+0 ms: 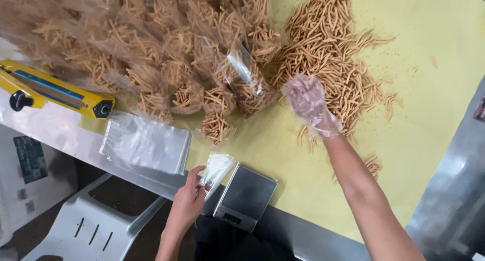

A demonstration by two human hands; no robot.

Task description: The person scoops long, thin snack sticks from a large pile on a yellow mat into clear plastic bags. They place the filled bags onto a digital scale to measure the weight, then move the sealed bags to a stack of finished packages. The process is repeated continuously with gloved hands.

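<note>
2 hands busy | left hand (189, 198) pinched a clear bag (216, 170) near the scale (246, 196) | gloved right hand (309, 105) spread wide on far snack sticks (328, 54)

Thin clear plastic glove on right grip (309, 105), left grip (189, 196) bare

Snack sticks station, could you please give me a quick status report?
Left hand pinching an empty clear bag beside the scale. Right hand, gloved, open over the loose snack sticks. Filled bags piled alongside; nothing in the way.
</note>
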